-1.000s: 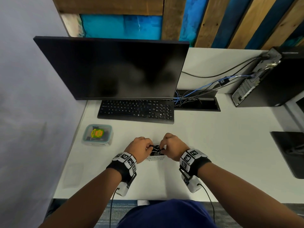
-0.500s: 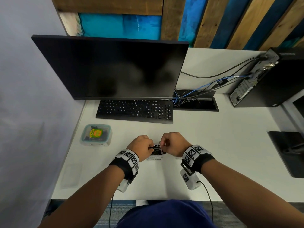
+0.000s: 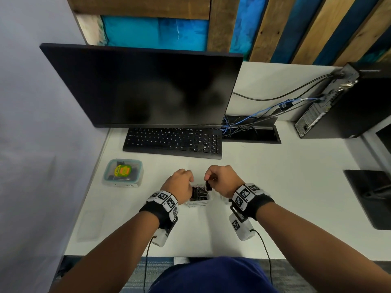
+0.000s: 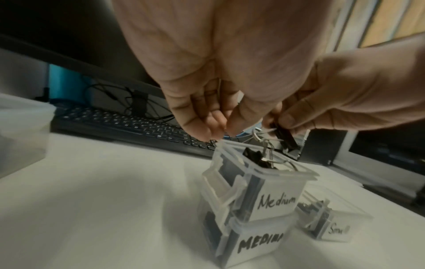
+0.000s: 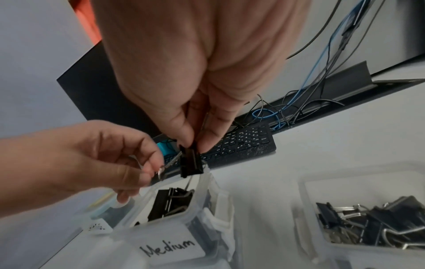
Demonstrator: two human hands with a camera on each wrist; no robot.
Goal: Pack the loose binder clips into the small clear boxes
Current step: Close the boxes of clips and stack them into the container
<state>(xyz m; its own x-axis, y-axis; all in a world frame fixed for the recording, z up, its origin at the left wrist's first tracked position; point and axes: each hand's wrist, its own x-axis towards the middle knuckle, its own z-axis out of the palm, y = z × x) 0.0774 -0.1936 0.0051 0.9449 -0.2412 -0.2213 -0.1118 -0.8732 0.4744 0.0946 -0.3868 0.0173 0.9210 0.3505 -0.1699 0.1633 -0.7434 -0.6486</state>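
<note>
A black binder clip (image 5: 191, 162) hung pinched in the right hand (image 5: 195, 76) above the open "Medium" box (image 5: 174, 223), already nearly full; the left hand (image 5: 76, 160) pinched its wire handle (image 5: 170, 162). More clips (image 5: 377, 223) waited nearby.

Right hand (image 4: 358, 102) pinching black binder clip (image 4: 284, 135) above open "Medium" box (image 4: 273, 189), left hand (image 4: 216, 69) alongside

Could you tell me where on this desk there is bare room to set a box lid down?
The white desk is bare right of the right hand, between the keyboard and the dark pad. Another bare strip runs along the front edge below both wrists. It is crowded around the stacked Medium boxes, the Small box and the left hand.
</note>
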